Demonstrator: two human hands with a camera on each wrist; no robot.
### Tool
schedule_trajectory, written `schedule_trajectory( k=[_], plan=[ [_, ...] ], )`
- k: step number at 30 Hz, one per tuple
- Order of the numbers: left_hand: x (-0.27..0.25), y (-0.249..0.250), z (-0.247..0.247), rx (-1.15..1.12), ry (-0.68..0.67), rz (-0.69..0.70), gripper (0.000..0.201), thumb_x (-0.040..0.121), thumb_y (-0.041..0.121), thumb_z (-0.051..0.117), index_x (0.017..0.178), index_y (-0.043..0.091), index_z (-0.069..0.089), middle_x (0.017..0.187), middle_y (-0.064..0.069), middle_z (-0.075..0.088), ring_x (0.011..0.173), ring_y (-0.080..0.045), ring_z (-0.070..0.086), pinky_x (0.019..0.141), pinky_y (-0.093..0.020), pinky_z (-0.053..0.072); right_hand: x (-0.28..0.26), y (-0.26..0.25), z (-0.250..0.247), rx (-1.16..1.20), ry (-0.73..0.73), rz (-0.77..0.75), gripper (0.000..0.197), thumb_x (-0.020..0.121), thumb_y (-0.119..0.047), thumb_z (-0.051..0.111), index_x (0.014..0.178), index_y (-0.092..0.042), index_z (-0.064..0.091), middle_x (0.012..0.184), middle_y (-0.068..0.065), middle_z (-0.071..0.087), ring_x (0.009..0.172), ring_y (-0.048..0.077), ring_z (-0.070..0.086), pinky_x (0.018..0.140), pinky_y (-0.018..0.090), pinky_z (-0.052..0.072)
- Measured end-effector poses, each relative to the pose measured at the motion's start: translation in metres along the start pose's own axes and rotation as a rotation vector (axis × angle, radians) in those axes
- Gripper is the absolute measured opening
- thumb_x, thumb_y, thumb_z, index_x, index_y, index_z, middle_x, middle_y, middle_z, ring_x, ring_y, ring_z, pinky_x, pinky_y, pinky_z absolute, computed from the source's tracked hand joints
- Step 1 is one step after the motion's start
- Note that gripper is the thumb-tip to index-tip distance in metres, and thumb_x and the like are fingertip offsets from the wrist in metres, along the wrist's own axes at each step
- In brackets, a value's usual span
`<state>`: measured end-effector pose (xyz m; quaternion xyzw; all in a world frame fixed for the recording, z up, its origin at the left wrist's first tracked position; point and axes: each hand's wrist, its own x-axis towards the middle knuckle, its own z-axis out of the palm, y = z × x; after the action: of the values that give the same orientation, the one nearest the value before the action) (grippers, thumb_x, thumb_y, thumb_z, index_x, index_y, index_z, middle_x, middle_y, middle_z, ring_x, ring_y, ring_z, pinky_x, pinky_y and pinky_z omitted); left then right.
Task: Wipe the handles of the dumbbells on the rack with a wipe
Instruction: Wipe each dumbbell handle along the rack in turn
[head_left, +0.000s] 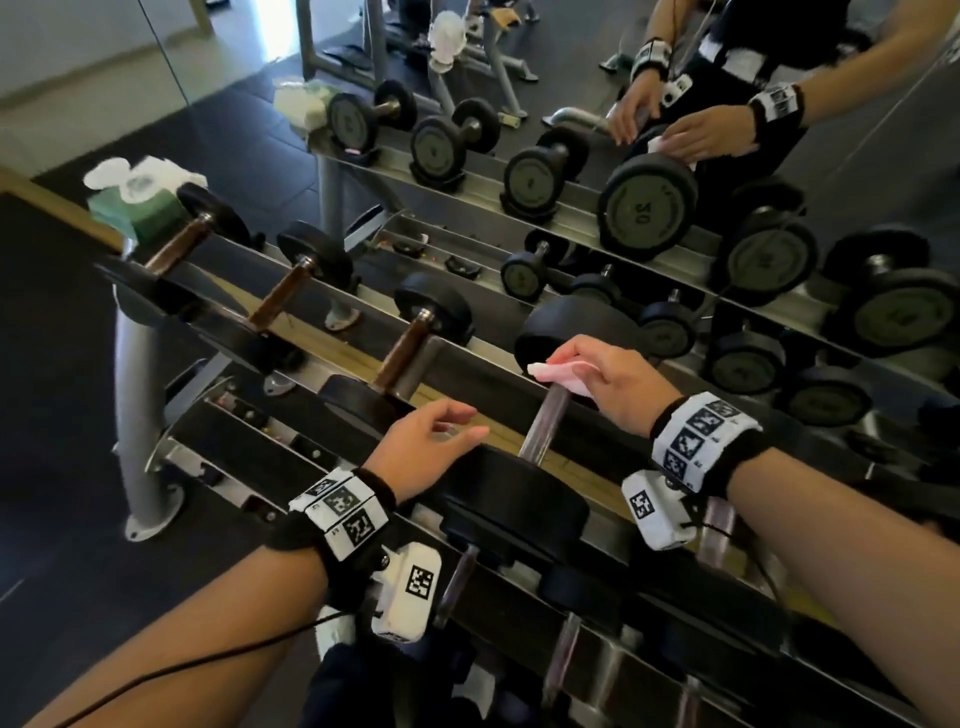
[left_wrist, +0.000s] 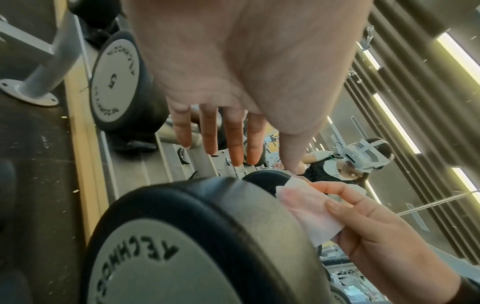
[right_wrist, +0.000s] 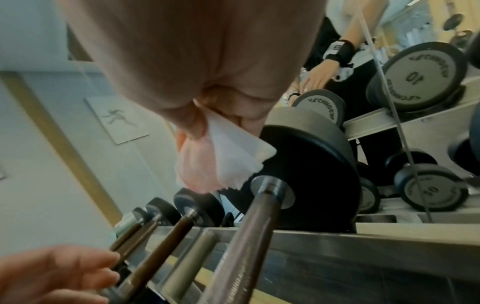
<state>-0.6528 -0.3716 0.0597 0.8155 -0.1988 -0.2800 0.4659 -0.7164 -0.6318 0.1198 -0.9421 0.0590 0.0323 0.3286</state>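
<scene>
**Wipe at far end of large dumbbell handle, right hand gripping it**

I see the wipe (head_left: 563, 375) right of centre in the head view, bunched at the far end of the steel handle (head_left: 543, 422) of the large dumbbell (head_left: 519, 499), just below its far black head (head_left: 566, 325). In the right wrist view the wipe (right_wrist: 231, 158) hangs from the fingers just above the handle's collar; I cannot tell whether it touches the metal there.

Right hand (head_left: 615, 382): fingers curled round the wipe, pinching it from above. In the left wrist view, thumb and forefinger clamp the white sheet (left_wrist: 309, 216) at lower right, beside the near head's rim.

Left hand (head_left: 423, 449): fingers relaxed and nearly straight, holding nothing, at centre frame over the near head of the large dumbbell. Contact with the head is not clear to me.

The rack (head_left: 291, 332) runs diagonally from upper left to lower right; three smaller dumbbells with brown handles (head_left: 400, 353) sit to the left. A green wipe pack (head_left: 137, 208) stands at the rack's upper-left end.
</scene>
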Motion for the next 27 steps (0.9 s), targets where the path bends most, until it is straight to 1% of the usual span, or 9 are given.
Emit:
schedule_trajectory(
  k=[5,9,10,12,15,17,20,24,27],
  plan=[
    [-0.005,-0.002,0.007,0.025,-0.058,-0.045,0.043,0.084,0.049,0.070,0.123,0.036,0.059,0.118,0.022,0.060,0.113,0.000,0.054,0.096,-0.024,0.044,0.000,0.015,0.012,-0.115,-0.015,-0.047,0.023,0.103,-0.022,0.039,0.119,-0.031,0.053,0.090,0.005,0.069,0.075,0.018,0.065,0.070,0.034,0.052],
    [-0.001,-0.004,0.010,0.020,-0.097,-0.058,0.047,0.081,0.046,0.074,0.123,0.037,0.058,0.119,0.020,0.061,0.113,0.000,0.054,0.095,-0.023,0.044,-0.002,0.025,0.030,-0.308,-0.141,-0.012,0.030,0.102,-0.017,0.044,0.129,-0.030,0.046,0.085,0.006,0.068,0.073,0.025,0.068,0.069,0.034,0.055],
    [0.000,-0.005,0.009,0.011,-0.105,-0.064,0.048,0.080,0.046,0.075,0.124,0.038,0.057,0.119,0.019,0.061,0.112,-0.001,0.055,0.095,-0.024,0.045,-0.005,0.026,0.036,-0.328,-0.166,0.007,0.034,0.102,-0.016,0.045,0.133,-0.029,0.046,0.089,0.006,0.068,0.079,0.026,0.069,0.072,0.031,0.054],
    [0.003,-0.005,0.008,-0.011,-0.125,-0.079,0.051,0.079,0.046,0.076,0.125,0.039,0.055,0.118,0.019,0.060,0.112,-0.001,0.055,0.096,-0.027,0.046,-0.009,0.025,0.044,-0.285,-0.180,0.001,0.041,0.102,-0.013,0.045,0.140,-0.026,0.051,0.117,0.008,0.067,0.105,0.029,0.066,0.087,0.028,0.047],
    [0.006,-0.008,0.008,-0.062,-0.149,-0.105,0.054,0.078,0.043,0.077,0.127,0.038,0.053,0.117,0.018,0.060,0.112,-0.004,0.056,0.096,-0.028,0.047,-0.016,0.023,0.058,-0.211,-0.252,0.016,0.046,0.096,-0.015,0.057,0.140,-0.029,0.053,0.149,0.004,0.048,0.131,0.027,0.051,0.108,0.037,0.041],
    [0.007,-0.009,0.008,-0.101,-0.159,-0.120,0.055,0.078,0.040,0.078,0.126,0.040,0.051,0.116,0.018,0.060,0.111,-0.003,0.056,0.090,-0.024,0.047,-0.020,0.023,0.064,-0.305,-0.351,-0.041,0.056,0.092,-0.013,0.062,0.142,-0.035,0.048,0.156,0.001,0.036,0.137,0.022,0.044,0.112,0.039,0.039],
    [0.009,-0.008,0.007,-0.131,-0.179,-0.128,0.055,0.078,0.038,0.078,0.125,0.041,0.050,0.117,0.017,0.060,0.110,-0.003,0.056,0.084,-0.021,0.046,-0.013,0.029,0.054,-0.341,-0.459,-0.155,0.053,0.098,-0.001,0.043,0.146,-0.023,0.047,0.161,0.003,0.028,0.148,0.025,0.026,0.120,0.037,0.022],
    [0.009,-0.005,0.007,-0.164,-0.196,-0.150,0.052,0.080,0.036,0.077,0.125,0.037,0.053,0.120,0.015,0.060,0.109,-0.004,0.057,0.086,-0.022,0.048,0.002,0.038,0.035,-0.302,-0.297,-0.086,0.051,0.099,0.003,0.038,0.147,-0.013,0.043,0.162,0.009,0.024,0.150,0.030,0.017,0.122,0.039,0.013],
    [0.005,0.000,0.009,-0.178,-0.198,-0.138,0.048,0.084,0.028,0.075,0.125,0.036,0.051,0.120,0.012,0.059,0.108,-0.005,0.057,0.080,-0.015,0.048,-0.001,0.031,0.042,-0.296,-0.262,-0.056,0.051,0.097,0.003,0.041,0.144,-0.015,0.050,0.159,0.012,0.029,0.148,0.032,0.023,0.120,0.041,0.020]
  ],
)
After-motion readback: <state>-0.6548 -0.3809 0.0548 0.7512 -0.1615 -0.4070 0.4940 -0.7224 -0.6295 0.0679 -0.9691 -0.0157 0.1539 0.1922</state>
